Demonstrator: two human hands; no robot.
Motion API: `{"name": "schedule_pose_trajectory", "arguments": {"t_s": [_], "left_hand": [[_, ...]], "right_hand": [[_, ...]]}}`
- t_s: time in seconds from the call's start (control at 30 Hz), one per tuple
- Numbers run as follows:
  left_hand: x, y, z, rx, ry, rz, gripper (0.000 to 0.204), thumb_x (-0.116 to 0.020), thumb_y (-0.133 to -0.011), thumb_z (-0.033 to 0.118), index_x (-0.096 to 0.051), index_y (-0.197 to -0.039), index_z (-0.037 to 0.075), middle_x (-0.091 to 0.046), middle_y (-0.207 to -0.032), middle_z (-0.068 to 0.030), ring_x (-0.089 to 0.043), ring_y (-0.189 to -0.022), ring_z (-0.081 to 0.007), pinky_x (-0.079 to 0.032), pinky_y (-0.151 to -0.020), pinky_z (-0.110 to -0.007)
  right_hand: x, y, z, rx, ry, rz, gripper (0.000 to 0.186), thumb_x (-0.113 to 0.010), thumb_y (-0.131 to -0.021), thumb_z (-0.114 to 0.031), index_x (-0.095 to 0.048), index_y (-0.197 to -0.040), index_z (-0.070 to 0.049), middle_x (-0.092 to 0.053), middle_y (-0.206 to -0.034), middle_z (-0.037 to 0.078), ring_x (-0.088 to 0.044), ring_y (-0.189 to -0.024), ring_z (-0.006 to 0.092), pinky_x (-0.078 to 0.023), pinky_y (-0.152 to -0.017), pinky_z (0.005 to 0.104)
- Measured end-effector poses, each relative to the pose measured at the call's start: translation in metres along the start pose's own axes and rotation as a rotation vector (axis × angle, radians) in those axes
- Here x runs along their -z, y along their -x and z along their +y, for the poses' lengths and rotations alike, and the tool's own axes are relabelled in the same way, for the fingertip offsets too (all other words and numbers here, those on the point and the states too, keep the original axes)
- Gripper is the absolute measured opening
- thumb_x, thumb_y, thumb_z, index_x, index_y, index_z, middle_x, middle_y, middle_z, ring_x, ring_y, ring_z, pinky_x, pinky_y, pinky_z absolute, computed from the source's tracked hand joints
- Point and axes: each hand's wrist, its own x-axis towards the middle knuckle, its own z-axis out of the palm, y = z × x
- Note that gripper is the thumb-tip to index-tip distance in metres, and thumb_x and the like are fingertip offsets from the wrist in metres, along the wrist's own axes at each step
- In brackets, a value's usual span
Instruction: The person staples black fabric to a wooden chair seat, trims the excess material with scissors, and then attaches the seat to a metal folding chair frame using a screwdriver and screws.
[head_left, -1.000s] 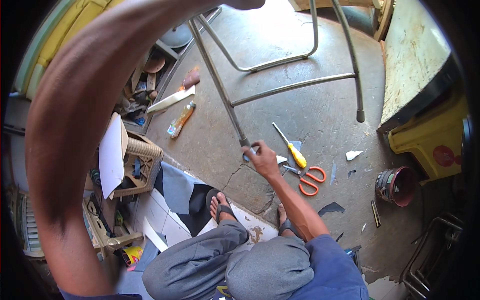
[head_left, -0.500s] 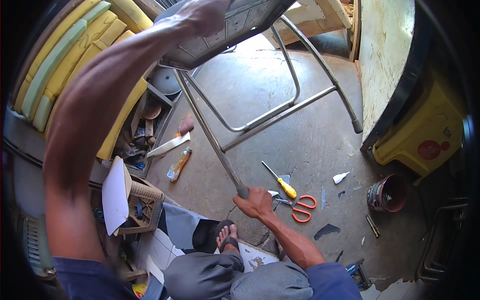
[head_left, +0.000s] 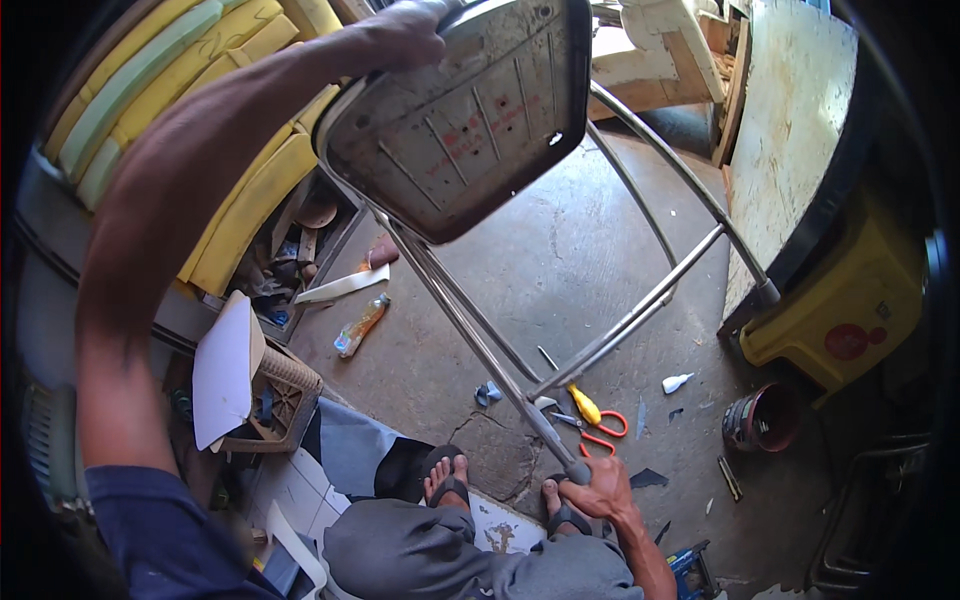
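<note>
Chair of bent metal tube (head_left: pixel 530 160), tilted over the concrete floor (head_left: pixel 660 325) in front of the person (head_left: pixel 420 545), looked stiff and fairly light to me, likelier to swing awkwardly than to break. Its broad panel (head_left: pixel 430 150) gave a firm upper edge, which the left hand (head_left: pixel 405 38) seemed clamped over, partly out of my sight. Its slim leg (head_left: pixel 553 432), probably slick when bare, was best held low, where the right hand (head_left: pixel 600 487) was curled tightly around the grey foot cap (head_left: pixel 578 472).

Cracked grey floor (head_left: pixel 430 375) lies between stacked yellow pads (head_left: pixel 165 110) and, perhaps, a tabletop (head_left: pixel 795 130).
</note>
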Motion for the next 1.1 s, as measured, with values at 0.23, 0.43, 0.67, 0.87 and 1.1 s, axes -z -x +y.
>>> {"name": "schedule_pose_trajectory", "arguments": {"t_s": [0.23, 0.43, 0.67, 0.87, 1.1], "left_hand": [[-0.029, 0.044, -0.020, 0.119, 0.202, -0.130, 0.072, -0.053, -0.084, 0.005, -0.040, -0.154, -0.004, -0.064, -0.127, -0.0222, -0.066, -0.109, -0.0269, -0.054, -0.096, -0.037], [-0.091, 0.083, -0.039, 0.276, 0.306, -0.273, 0.061, -0.060, -0.084, 0.010, -0.050, -0.142, -0.006, -0.063, -0.131, -0.0285, -0.065, -0.120, -0.0343, -0.052, -0.100, -0.042], [-0.193, 0.144, -0.044, 0.408, 0.651, -0.326, 0.063, -0.060, -0.076, 0.005, -0.054, -0.138, -0.004, -0.066, -0.120, -0.0191, -0.063, -0.110, -0.0273, -0.050, -0.096, -0.038], [-0.220, 0.159, -0.055, 0.434, 0.969, -0.414, 0.066, -0.053, -0.078, 0.001, -0.048, -0.143, -0.003, -0.065, -0.121, -0.0147, -0.065, -0.104, -0.0211, -0.053, -0.092, -0.033], [-0.255, 0.156, -0.083, 0.472, 1.088, -0.459, 0.067, -0.054, -0.077, 0.002, -0.049, -0.144, -0.002, -0.066, -0.122, -0.0131, -0.067, -0.103, -0.0208, -0.054, -0.092, -0.032]], "right_hand": [[0.064, 0.058, 0.023, -0.094, -0.008, -0.030, 0.035, -0.075, -0.067, -0.035, -0.072, -0.079, -0.002, -0.065, -0.068, 0.020, -0.066, -0.062, 0.0330, -0.055, -0.066, 0.0426], [0.109, 0.090, 0.030, -0.167, 0.054, -0.183, 0.032, -0.075, -0.064, -0.029, -0.065, -0.073, 0.000, -0.059, -0.062, 0.016, -0.055, -0.055, 0.0274, -0.050, -0.060, 0.0404], [0.138, 0.121, 0.032, -0.229, -0.083, -0.265, 0.033, -0.076, -0.070, -0.031, -0.072, -0.087, -0.002, -0.065, -0.068, 0.014, -0.064, -0.062, 0.0258, -0.052, -0.065, 0.0406], [0.140, 0.093, 0.102, -0.534, -0.166, -0.488, 0.029, -0.079, -0.081, -0.025, -0.075, -0.102, -0.005, -0.071, -0.084, 0.004, -0.064, -0.080, 0.0130, -0.051, -0.073, 0.0332], [0.084, -0.042, 0.176, -0.305, -0.005, 0.052, 0.025, -0.065, -0.089, -0.015, -0.071, -0.109, -0.001, -0.071, -0.104, 0.014, -0.068, -0.097, 0.0268, -0.054, -0.088, 0.0387]]}}
